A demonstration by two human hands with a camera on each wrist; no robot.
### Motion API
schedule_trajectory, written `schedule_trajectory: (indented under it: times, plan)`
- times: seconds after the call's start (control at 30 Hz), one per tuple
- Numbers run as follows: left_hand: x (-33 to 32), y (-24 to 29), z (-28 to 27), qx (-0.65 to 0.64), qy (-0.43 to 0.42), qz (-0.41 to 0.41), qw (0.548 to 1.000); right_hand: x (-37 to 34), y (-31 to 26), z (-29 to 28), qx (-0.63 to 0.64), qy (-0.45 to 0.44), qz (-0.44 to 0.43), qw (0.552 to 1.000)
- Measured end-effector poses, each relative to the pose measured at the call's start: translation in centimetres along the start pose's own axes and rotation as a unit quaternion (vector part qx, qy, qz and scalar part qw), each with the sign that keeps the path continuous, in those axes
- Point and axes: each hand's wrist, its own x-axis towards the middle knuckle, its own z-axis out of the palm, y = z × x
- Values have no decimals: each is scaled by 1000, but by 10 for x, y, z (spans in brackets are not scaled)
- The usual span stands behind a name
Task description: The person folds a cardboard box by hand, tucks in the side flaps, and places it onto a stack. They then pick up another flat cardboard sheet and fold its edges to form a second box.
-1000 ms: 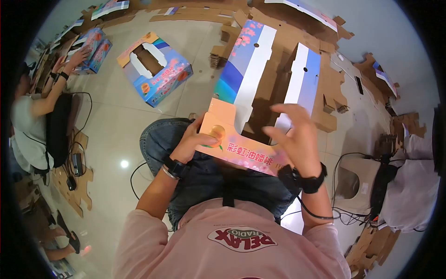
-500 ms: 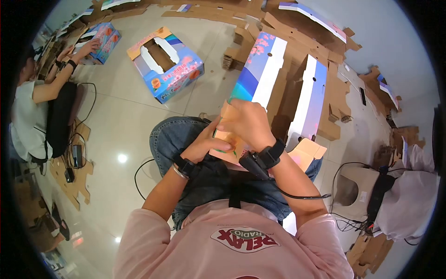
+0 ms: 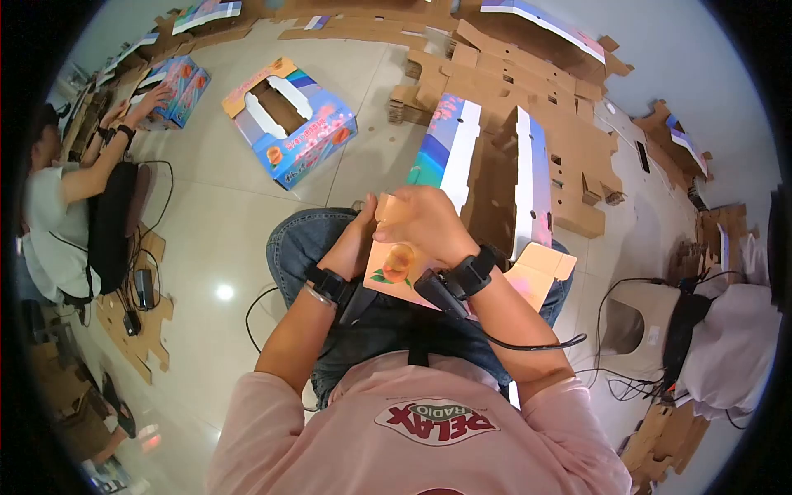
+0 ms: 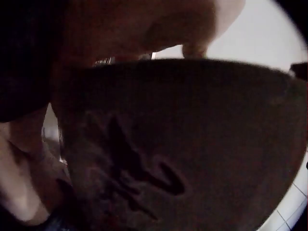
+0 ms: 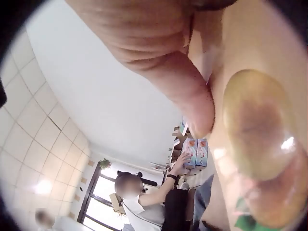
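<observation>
A printed cardboard box with a long opening along its top lies across the person's lap. Its orange end panel shows a peach and faces the body. The right hand holds the near left corner, its fingers bent over the edge. In the right wrist view its thumb presses near the peach print. My left hand lies along the box's left outer side, thumb pointing up; the box hides most of its fingers. An orange flap sticks out at the near right corner.
A folded peach box stands on the tiled floor, front left. Flat brown cardboard lies beyond the lap box. At far left another person handles similar boxes. A stool and cables are at right.
The right hand has crossed from the panel's right part to its left corner. The left thumb has come off the peach print. The box has turned slightly and come nearer; the right flap now sticks out.
</observation>
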Motion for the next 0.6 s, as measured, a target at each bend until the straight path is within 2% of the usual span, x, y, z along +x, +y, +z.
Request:
schedule_trajectory:
  times: [0.03,0.07,0.13,0.17,0.23,0.27,0.33,0.43,0.47,0.6]
  plan:
    - [0,5,6,10,48,-18,999,-1,1,1,-13,-3,-2,1000]
    - [4,4,2,15,47,-21,999,-2,2,0,-10,2,-2,1000]
    - [13,3,-7,47,-8,-23,999,-3,3,-3,4,9,-12,1000]
    - [15,4,-11,51,-9,-24,998,-5,4,-3,6,13,-12,1000]
    - [16,16,-6,129,3,-76,989,-6,5,-5,55,14,-5,998]
    - [21,20,-8,134,0,-77,988,-8,5,-5,55,20,-6,998]
    - [31,27,-12,172,22,-162,971,-16,4,2,49,13,-13,999]
    - [34,37,-12,233,-9,-196,953,-23,10,18,70,3,-15,997]
    - [36,37,-10,237,-10,-199,951,-29,9,19,24,8,-21,999]
    - [53,38,-1,197,-4,-242,950,-38,1,25,4,10,0,1000]
